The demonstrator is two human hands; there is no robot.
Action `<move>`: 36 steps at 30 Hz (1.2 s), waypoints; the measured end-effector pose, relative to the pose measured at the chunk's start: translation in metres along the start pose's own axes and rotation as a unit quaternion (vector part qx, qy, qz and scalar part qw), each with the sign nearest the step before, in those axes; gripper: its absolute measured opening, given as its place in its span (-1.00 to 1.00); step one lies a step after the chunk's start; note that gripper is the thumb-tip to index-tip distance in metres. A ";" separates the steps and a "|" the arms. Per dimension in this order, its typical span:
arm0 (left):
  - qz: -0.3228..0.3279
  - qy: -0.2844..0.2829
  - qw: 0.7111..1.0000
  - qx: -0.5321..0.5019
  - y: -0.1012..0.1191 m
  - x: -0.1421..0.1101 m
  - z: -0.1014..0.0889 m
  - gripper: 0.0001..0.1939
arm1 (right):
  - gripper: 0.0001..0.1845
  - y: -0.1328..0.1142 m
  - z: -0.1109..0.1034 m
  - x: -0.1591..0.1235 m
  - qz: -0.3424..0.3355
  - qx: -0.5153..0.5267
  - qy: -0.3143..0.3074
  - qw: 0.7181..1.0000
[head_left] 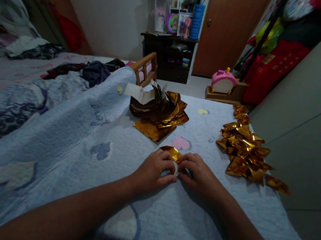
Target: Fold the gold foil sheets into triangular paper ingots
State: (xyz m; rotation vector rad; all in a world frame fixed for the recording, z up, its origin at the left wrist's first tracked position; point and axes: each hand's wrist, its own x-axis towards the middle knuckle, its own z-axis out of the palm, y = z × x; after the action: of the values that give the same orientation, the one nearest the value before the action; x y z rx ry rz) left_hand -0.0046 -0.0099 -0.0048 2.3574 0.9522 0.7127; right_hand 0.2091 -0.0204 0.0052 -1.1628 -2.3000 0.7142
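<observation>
A sheet of gold foil paper [174, 154], partly folded, lies on the bed in front of me. My left hand [157, 169] has its fingers curled on the left part of the sheet. From the other side my right hand [196, 172] pinches it, thumb bent toward the left thumb. The sheet's near edge is mostly hidden under the fingers. Beyond the hands stands a thick, fanned stack of gold foil paper [162, 108]. One flat gold sheet [154, 130] sticks out beneath it. Folded gold foil pieces [244, 147] are heaped at the right edge.
A pale blue quilt [100, 191] with heart shapes covers the bed. Rumpled clothes and bedding [94, 73] lie to the left. A wooden bed rail [146, 69], a dark cabinet [167, 58] and a pink toy [223, 82] stand beyond. A pale panel [313, 132] rises on the right.
</observation>
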 end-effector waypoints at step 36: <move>-0.072 0.056 0.995 0.048 0.007 0.007 0.011 -0.89 | -0.84 0.000 0.012 0.005 0.076 -0.005 0.056 0.996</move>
State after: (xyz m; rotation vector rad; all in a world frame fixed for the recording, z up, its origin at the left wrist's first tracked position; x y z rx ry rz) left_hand 0.0101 -0.0118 -0.0061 2.3211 1.2168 0.7651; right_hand 0.1993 -0.0190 -0.0029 -1.3570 -2.1417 0.6744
